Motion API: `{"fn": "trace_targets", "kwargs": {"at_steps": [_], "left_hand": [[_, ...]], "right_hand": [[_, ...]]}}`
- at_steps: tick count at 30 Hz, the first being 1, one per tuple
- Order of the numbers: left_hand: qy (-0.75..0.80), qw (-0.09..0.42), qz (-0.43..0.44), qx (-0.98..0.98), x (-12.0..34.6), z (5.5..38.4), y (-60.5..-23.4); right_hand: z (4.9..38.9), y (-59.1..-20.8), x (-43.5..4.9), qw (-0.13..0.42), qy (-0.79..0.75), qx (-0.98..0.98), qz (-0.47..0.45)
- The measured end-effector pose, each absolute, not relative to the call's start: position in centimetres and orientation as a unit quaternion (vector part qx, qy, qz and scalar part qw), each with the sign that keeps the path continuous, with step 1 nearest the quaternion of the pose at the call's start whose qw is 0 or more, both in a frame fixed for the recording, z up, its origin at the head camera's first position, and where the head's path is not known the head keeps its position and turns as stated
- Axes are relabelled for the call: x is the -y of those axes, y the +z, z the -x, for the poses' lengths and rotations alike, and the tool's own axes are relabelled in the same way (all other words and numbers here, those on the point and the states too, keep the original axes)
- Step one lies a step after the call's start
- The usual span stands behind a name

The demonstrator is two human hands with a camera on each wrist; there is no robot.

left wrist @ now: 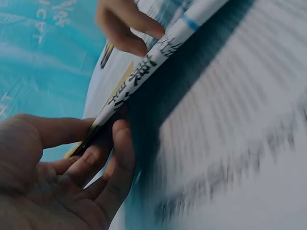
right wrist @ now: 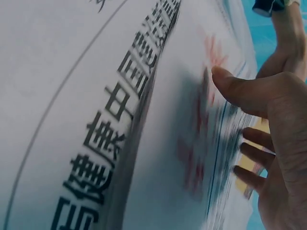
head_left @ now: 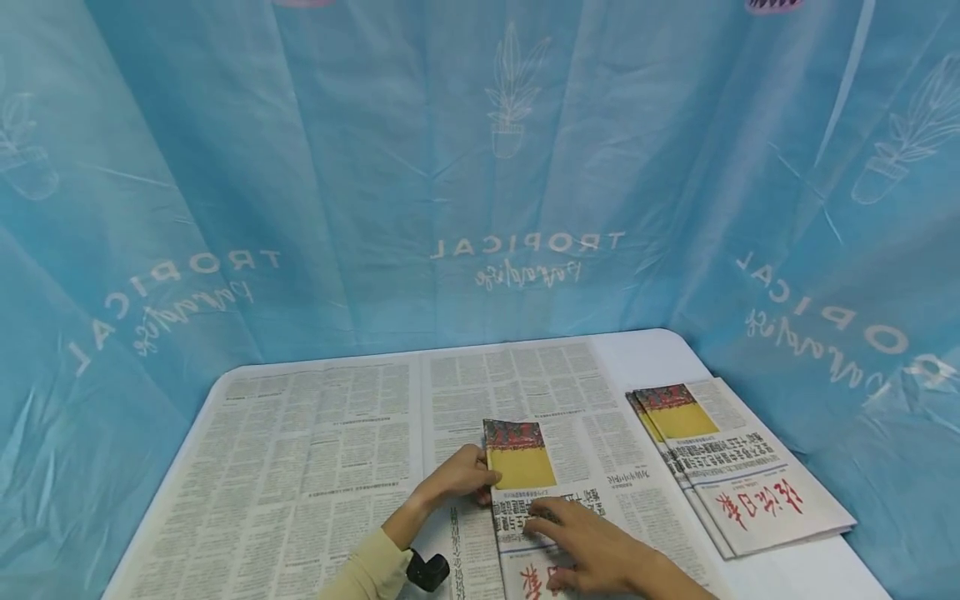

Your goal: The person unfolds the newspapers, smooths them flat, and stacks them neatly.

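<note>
In the head view a folded newspaper (head_left: 521,468), with a yellow and red picture at its far end, lies upright to me in the middle of the table. My left hand (head_left: 459,473) pinches its left edge near the picture. The left wrist view has the thumb of that left hand (left wrist: 72,165) on top and fingers beneath the folded edge, which is lifted a little. Over the paper's printed face is my right hand (head_left: 588,546), its fingers loosely bent and spread. In the right wrist view the right hand (right wrist: 276,129) hovers at the surface; contact is hard to tell.
Spread newspaper sheets (head_left: 315,450) cover much of the white table (head_left: 652,354). A stack of similar folded newspapers (head_left: 750,475) lies at the right edge. Blue printed curtains (head_left: 390,208) enclose the back and sides. A black device (head_left: 427,571) sits at the left wrist.
</note>
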State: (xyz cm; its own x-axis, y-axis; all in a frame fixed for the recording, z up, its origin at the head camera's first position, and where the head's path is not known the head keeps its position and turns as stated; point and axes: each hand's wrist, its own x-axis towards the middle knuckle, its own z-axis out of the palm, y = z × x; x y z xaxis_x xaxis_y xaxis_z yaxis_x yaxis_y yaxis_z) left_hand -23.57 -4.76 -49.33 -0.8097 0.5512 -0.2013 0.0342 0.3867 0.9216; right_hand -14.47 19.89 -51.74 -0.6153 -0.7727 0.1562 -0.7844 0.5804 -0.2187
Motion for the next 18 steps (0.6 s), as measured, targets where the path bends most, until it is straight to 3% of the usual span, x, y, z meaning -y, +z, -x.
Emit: {"fn": "trace_targets", "kwargs": {"at_steps": [10, 18], "left_hand": [[0.499, 0.256, -0.185, -0.807, 12.3, 24.0, -48.2], [0.505, 0.275, -0.149, -0.804, 16.6, 23.6, -48.4]], "right_hand": [[15.1, -52.9, -20.2, 0.068, 0.072, 0.871, -0.481], [15.1, -52.6, -19.3, 0.01, 0.09, 0.868, -0.488]]}}
